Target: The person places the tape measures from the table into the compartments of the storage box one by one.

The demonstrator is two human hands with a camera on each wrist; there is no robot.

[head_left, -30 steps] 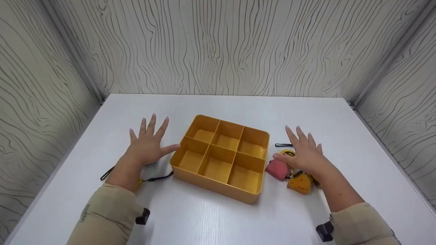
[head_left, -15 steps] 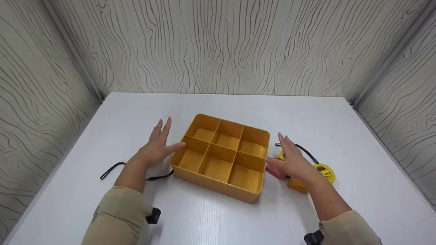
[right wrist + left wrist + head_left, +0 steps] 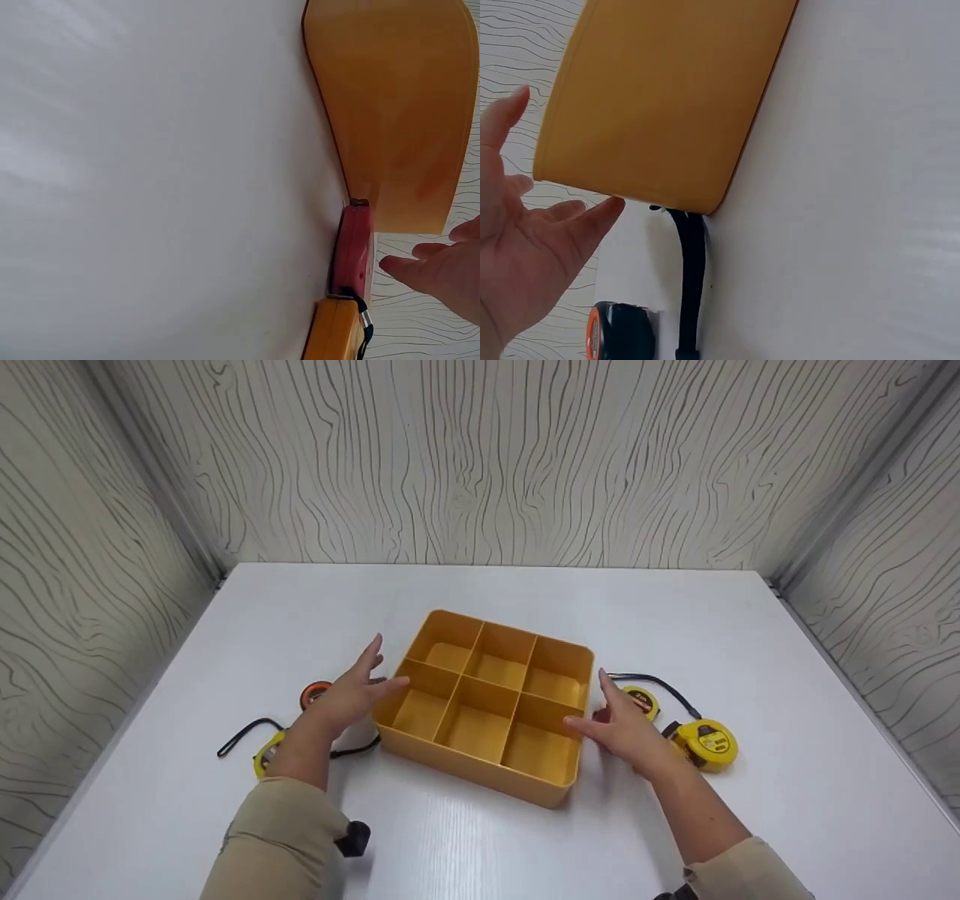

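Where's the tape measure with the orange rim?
In the head view, the orange-rimmed tape measure lies left of the divided box, beside the left hand, which partly hides it, with a yellow tape measure nearer the camera.

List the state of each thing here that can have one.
Box: lidless, all compartments empty
Left hand: open, thumb over the box's rim
Right hand: open, thumb over the opposite rim
Yellow tape measures: no tape seen pulled out
Orange-ringed tape measure: likewise, partly hidden
Black cords: slack
Red object, orange object: state unclear
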